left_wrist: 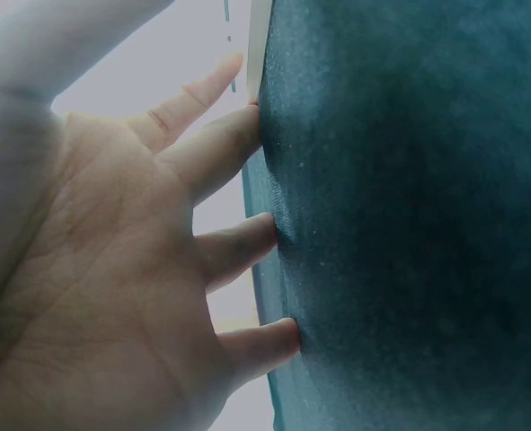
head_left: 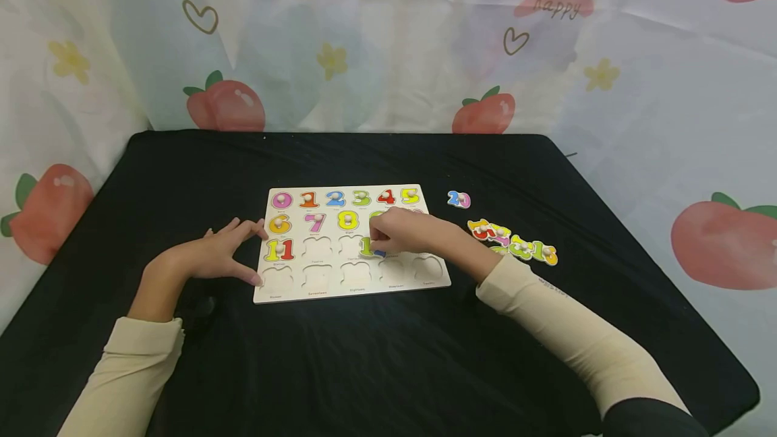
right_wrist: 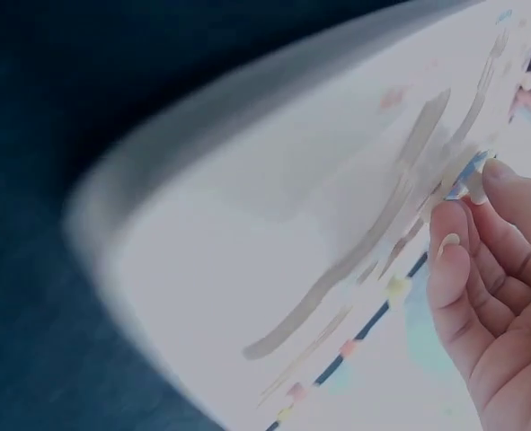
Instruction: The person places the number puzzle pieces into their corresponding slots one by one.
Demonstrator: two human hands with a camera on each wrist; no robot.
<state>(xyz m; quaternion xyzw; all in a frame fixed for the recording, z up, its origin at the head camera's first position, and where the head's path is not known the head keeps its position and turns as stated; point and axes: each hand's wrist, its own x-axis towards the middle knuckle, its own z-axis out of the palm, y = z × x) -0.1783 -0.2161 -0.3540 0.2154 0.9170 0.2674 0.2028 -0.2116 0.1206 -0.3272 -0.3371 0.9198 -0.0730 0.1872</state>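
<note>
A pale wooden number puzzle board (head_left: 336,294) lies on the black cloth, with colored number pieces set in its upper rows and an 11 piece (head_left: 279,250) at the left of the third row. My left hand (head_left: 209,253) touches the board's left edge with thumb and fingertips, its fingers spread in the left wrist view. Over the third row, my right hand (head_left: 403,229) pinches a number puzzle piece (head_left: 366,247) with a green 1 and a blue part; its second digit is mostly hidden by the fingers. Shaped recesses show in the lower two rows.
To the right of the board lies a loose 20 piece (head_left: 458,199). Nearer the right forearm, several more number pieces (head_left: 534,250) lie in an overlapping row, partly behind the sleeve. A patterned curtain (head_left: 388,52) hangs behind the black-covered table (head_left: 364,369).
</note>
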